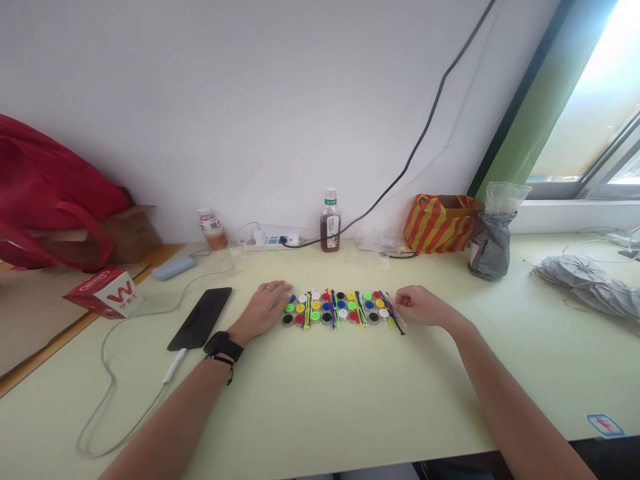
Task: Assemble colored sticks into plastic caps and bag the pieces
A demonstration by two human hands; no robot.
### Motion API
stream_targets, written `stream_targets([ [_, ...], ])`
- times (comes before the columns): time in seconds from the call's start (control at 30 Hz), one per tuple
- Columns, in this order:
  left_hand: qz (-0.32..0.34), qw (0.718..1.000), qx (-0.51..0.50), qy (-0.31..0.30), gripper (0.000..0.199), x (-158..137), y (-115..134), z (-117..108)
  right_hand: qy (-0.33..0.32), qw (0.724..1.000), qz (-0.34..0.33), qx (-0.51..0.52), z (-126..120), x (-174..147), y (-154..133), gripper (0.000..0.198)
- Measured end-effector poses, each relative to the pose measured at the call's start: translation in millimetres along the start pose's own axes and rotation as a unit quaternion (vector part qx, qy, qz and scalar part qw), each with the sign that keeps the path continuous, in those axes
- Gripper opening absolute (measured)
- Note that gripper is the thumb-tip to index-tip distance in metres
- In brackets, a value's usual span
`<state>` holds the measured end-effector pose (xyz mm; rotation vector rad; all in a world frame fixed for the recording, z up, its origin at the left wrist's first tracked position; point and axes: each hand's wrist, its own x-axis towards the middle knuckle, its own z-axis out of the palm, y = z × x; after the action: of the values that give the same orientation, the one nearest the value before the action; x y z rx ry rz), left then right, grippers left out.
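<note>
Rows of small round discs (327,319) in black, red, green, yellow, blue and white lie side by side on the table. Across them rest several bundles of thin coloured plastic sticks (333,310). My left hand (264,311) lies flat at the left end of the rows, fingers stretched out, with fingertips at the nearest discs. At the opposite end, my right hand (420,305) has its fingers curled and pinched beside the rightmost bundle of sticks (393,312). Whatever is between those fingertips is too small to make out.
Left of my arm lies a phone (200,319) on a charging cable, near a red-and-white box (104,293). Along the wall stand two bottles (330,223), a power strip (275,239), a striped bag (440,223) and a grey bag (491,247). Grey discs (590,283) are stacked at right.
</note>
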<state>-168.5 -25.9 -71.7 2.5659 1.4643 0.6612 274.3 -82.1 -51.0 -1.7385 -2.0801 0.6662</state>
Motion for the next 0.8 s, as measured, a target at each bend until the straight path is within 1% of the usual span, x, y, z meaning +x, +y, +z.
stream_targets([
  [0.23, 0.001, 1.000, -0.006, 0.007, 0.048, 0.0, 0.5, -0.3, 0.036, 0.999, 0.002, 0.015, -1.4, -0.2, -2.1, 0.010],
  [0.4, -0.008, 1.000, -0.004, -0.006, 0.049, 0.0, 3.0, -1.5, 0.068, 0.997, -0.003, 0.043, -3.5, 0.5, -2.5, 0.010],
  [0.53, -0.014, 1.000, -0.008, -0.007, 0.049, 0.3, 5.1, -2.3, 0.090, 0.993, 0.009, 0.069, -2.6, 3.1, -0.2, 0.011],
  [0.63, -0.018, 1.000, -0.011, -0.006, 0.049, 0.5, 5.8, -2.7, 0.108, 0.991, 0.011, 0.083, -2.7, 4.6, 1.6, 0.005],
  [0.67, -0.019, 1.000, -0.010, -0.009, 0.049, 0.6, 5.9, -2.8, 0.116, 0.989, 0.005, 0.093, -2.9, 4.9, 1.9, 0.007],
  [0.73, -0.020, 1.000, -0.006, -0.018, 0.051, 0.8, 5.6, -2.7, 0.134, 0.985, -0.013, 0.111, -3.0, 5.5, 1.6, 0.021],
  [0.8, -0.021, 0.999, 0.000, -0.024, 0.052, 1.1, 4.9, -2.1, 0.150, 0.982, -0.033, 0.111, -2.4, 5.7, -0.6, 0.027],
])
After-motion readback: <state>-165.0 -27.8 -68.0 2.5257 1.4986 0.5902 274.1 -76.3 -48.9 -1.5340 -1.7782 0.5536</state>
